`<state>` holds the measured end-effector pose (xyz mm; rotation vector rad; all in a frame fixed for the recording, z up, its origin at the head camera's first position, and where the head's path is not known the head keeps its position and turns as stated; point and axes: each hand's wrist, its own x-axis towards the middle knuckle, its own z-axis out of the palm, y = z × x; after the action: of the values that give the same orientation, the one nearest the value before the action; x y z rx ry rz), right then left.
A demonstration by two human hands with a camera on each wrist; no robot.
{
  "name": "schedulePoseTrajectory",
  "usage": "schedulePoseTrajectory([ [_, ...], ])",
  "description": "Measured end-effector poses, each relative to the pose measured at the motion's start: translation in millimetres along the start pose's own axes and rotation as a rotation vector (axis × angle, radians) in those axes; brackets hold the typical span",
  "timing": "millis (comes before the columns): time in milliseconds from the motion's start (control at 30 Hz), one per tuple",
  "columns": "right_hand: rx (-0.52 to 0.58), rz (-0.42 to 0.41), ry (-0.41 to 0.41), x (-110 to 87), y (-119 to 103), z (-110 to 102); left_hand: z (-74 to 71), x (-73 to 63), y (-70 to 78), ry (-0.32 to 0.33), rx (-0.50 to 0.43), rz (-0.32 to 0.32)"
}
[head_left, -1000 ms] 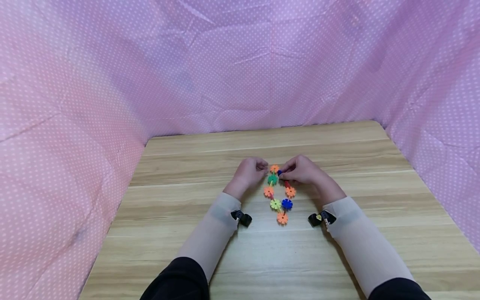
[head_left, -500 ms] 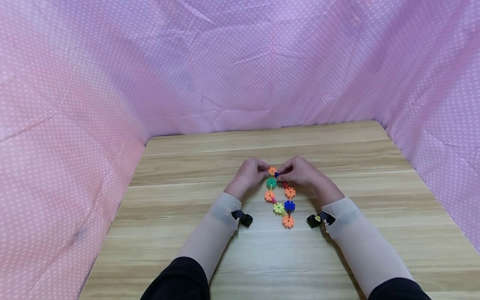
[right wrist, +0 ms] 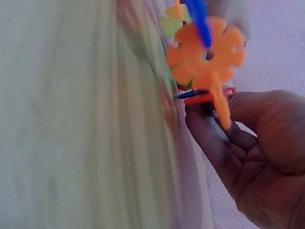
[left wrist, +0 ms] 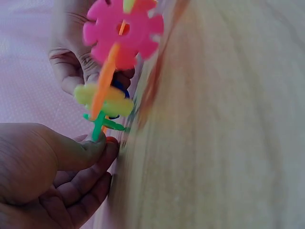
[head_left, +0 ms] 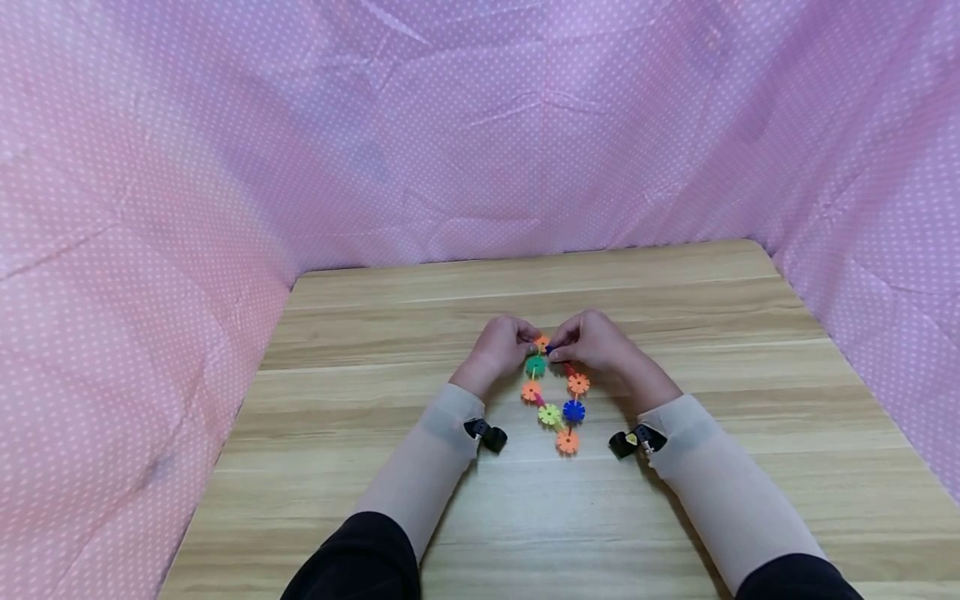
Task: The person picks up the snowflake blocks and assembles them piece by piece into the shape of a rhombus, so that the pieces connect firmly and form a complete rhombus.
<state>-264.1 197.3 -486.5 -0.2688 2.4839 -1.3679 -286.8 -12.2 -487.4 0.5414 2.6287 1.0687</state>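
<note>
Slotted plastic interlocking discs are joined edge to edge in a long loop over the table. My left hand (head_left: 501,346) pinches the orange interlocking disc (head_left: 542,342) at the far end between thumb and fingertips. Facing it, my right hand (head_left: 596,340) pinches a dark blue interlocking disc (right wrist: 188,94), mostly hidden by its fingers, with a red disc (right wrist: 202,98) right beside it. A green disc (head_left: 536,365) hangs below the orange one. Nearer me follow a yellow-green disc (head_left: 549,415), a bright blue disc (head_left: 573,411) and another orange disc (head_left: 567,442) at the near end.
A wood-grain table (head_left: 375,333) lies under the hands. Pink dotted cloth (head_left: 480,150) stands around its back and sides. A small black camera (head_left: 493,439) is strapped at the left wrist, with another (head_left: 622,444) at the right.
My left fingers, apart from the far orange disc a second ago, now grip it. The right hand has moved slightly left with the blue disc, and the loop's near end swung right, then back left.
</note>
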Motion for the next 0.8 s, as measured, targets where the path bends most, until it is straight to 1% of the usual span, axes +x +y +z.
schedulePoseTrajectory([
  [133,0.023,-0.010,0.005,-0.1,0.3,1.7,1.1,0.0,-0.3,0.002,-0.015,-0.021],
  [233,0.025,-0.015,0.004,0.1,1.8,2.6,2.1,0.2,-1.9,0.009,-0.046,-0.031],
  [400,-0.051,-0.037,-0.028,-1.7,3.1,1.8,2.2,0.2,-5.5,0.004,-0.127,-0.032],
  [467,-0.092,-0.050,-0.037,-3.0,3.0,1.0,1.9,0.2,-5.7,0.011,-0.140,-0.038],
  [567,-0.121,-0.067,-0.046,-4.4,1.6,1.1,2.1,0.0,-4.0,0.036,-0.141,-0.064],
  [600,-0.131,-0.069,-0.042,-4.4,0.8,1.5,2.2,-0.2,-3.0,0.044,-0.139,-0.076],
  [733,-0.134,-0.071,-0.006,-2.4,1.5,4.6,3.3,-0.2,-2.3,0.068,-0.140,-0.086],
  [800,-0.132,-0.080,0.017,-1.3,2.3,5.9,3.9,0.3,-3.4,0.078,-0.161,-0.091],
])
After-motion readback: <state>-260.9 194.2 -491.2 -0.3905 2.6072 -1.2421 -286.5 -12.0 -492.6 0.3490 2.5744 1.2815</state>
